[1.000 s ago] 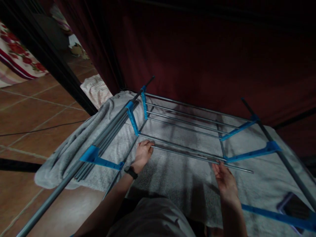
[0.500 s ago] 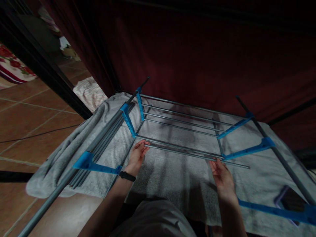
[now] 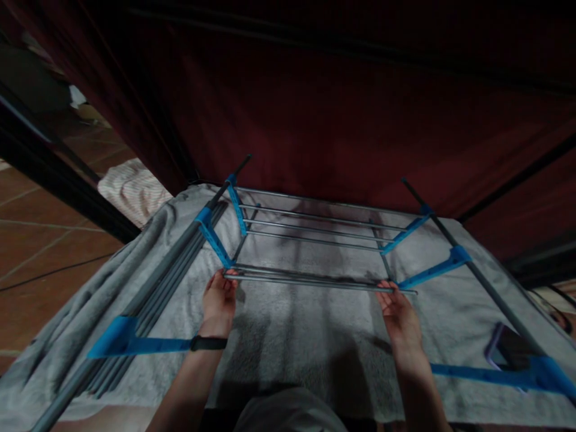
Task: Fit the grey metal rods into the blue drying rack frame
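A thin grey metal rod [image 3: 310,284] lies across both my hands, close in front of a fixed crossbar of a rack frame. My left hand [image 3: 219,303] pinches its left end beside a blue plastic bracket [image 3: 215,242]. Near its right end, the fingers of my right hand [image 3: 398,311] close on the rod by another blue bracket [image 3: 432,272]; the tip sticks out past that hand. The frame has thicker grey side poles [image 3: 495,295], with several crossbars [image 3: 315,226] running between the far brackets.
Several loose grey rods [image 3: 168,288] lie along the left pole on a grey blanket [image 3: 288,336]. At the right a phone [image 3: 508,347] rests on the blanket near a front bracket [image 3: 495,377]. A dark red curtain [image 3: 297,114] hangs behind; a striped cloth [image 3: 132,192] is at far left.
The rod has shifted left relative to the frame, so less of it sticks out past my right hand. My left hand has moved left towards the bracket. The view has turned somewhat.
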`<state>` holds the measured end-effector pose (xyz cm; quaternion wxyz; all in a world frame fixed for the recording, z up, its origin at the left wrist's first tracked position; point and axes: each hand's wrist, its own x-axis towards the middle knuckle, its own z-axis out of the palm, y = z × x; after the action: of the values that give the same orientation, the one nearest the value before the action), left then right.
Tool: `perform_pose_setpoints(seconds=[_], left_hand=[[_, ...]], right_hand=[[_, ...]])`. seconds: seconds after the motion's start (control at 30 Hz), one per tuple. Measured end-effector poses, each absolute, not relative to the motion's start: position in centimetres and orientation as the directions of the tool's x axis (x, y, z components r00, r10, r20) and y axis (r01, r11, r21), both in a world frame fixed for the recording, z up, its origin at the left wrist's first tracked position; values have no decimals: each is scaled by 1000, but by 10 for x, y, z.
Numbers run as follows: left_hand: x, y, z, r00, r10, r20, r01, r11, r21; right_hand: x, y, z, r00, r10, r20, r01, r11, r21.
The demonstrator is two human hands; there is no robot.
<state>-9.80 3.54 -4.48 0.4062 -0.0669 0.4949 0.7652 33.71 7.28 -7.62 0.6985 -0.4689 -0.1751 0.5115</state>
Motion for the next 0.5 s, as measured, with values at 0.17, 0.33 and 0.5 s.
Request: perform_pose_setpoints(seconds=[0.17,0.33,0.5], left_hand=[[-85,41,-33,-632,552,-544,-711,-134,691],[-78,43,-29,-563,591,-577,-736,-41,676],[-84,42,-30,-579,583,-570,-721,-41,692]], right_hand=[[308,75,-60,400,892,-211,-556,53,-830],[288,82,-43,346,911,-222,-626,49,-778],[295,87,-34,381,906,-186,-605,92,-791]])
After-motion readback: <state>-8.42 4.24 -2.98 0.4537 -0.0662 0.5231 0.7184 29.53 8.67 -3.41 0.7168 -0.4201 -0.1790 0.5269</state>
